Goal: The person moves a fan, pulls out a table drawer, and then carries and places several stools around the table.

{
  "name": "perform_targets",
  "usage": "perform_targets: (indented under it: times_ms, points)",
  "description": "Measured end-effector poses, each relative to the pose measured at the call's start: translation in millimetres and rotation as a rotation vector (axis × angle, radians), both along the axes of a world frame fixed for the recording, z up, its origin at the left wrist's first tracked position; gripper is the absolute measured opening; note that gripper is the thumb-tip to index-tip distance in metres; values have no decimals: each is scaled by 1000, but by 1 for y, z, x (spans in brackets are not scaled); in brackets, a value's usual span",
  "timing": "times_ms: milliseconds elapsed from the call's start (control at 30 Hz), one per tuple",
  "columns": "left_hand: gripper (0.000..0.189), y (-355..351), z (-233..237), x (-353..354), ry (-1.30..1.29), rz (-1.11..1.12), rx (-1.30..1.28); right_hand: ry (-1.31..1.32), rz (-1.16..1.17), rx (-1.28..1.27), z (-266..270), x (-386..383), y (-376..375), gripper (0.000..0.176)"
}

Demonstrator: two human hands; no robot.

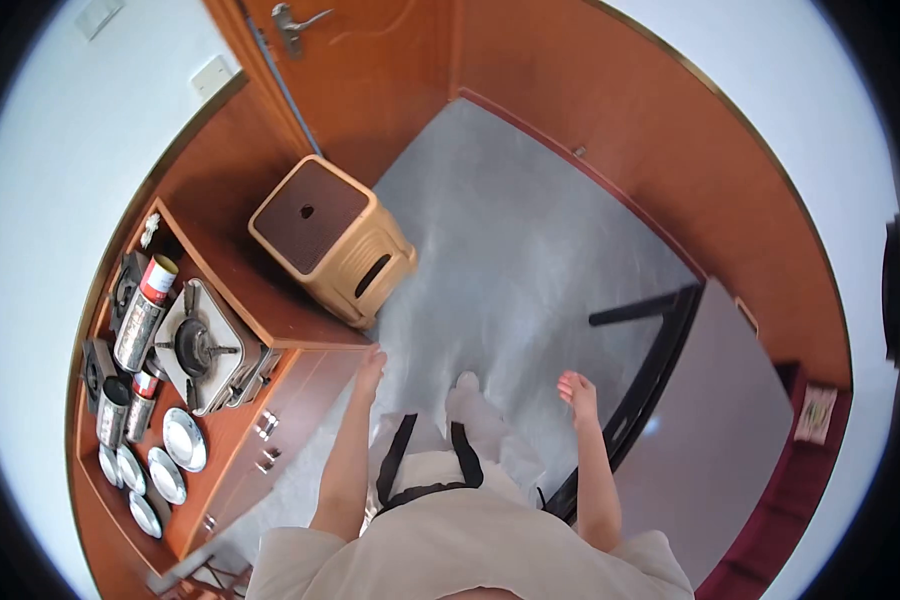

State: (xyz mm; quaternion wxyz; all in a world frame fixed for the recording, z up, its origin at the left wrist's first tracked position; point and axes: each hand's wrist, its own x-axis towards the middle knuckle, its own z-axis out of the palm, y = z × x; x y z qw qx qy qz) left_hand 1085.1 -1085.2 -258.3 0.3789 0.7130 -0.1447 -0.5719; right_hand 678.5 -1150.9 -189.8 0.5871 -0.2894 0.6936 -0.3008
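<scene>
My left hand (370, 372) hangs loosely with nothing in it, close to the front corner of a wooden cabinet (315, 385). To the right, my right hand (579, 396) is held over the floor with its fingers loosely stretched, holding nothing. Its nearest thing is the dark-edged table (715, 400) with a grey top and a black leg. A tan plastic stool (315, 215) with a brown seat stands beyond my left hand, against the cabinet's end.
On the cabinet are a portable gas stove (205, 345), several gas canisters such as this one (142, 325), and several small plates, one nearest the edge (184, 440). A wooden door (370, 70) is ahead. A maroon bench (785, 500) runs along the right wall. Grey floor (510, 220) lies between.
</scene>
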Motion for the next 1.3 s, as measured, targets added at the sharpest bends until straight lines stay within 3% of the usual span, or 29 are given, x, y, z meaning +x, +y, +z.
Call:
perform_targets:
  times_ms: [133, 233, 367, 400, 467, 533, 633, 700, 833, 900, 1100, 1200, 1300]
  points:
    - [47, -58, 15, 27, -122, 345, -102, 61, 300, -28, 0, 45, -130, 37]
    - [49, -102, 14, 71, -172, 619, -138, 20, 451, -72, 3, 130, -211, 40]
    - [59, -154, -40, 172, -305, 892, -275, -81, 692, -103, -14, 284, -300, 44]
    - [59, -162, -56, 187, -309, 922, -271, -119, 775, -132, -16, 318, -314, 46]
    - [66, -184, -72, 217, -452, 986, -17, -65, 885, -124, -29, 375, -343, 48]
    - [67, -179, -78, 237, -373, 850, 42, -3, 1020, -96, -48, 425, -359, 50]
    - [61, -174, -69, 249, -282, 837, -45, 50, 1131, -101, -84, 490, -384, 51]
    - [51, -176, -64, 247, -226, 845, -80, 42, 1053, -4, -101, 524, -391, 54]
    - [47, -186, -29, 250, -127, 921, -209, -58, 1132, 86, -159, 559, -401, 64]
    - [46, -193, -9, 253, 23, 1020, -247, -86, 1126, 143, -149, 569, -402, 66]
    - [47, -179, -63, 248, -130, 946, -316, -124, 1119, 259, -127, 575, -406, 70]
    - [47, -179, -50, 247, -72, 993, -289, -83, 1124, 262, -119, 576, -414, 70]
    - [50, -184, -4, 247, -119, 1000, -335, -19, 1305, 197, -86, 569, -430, 70]
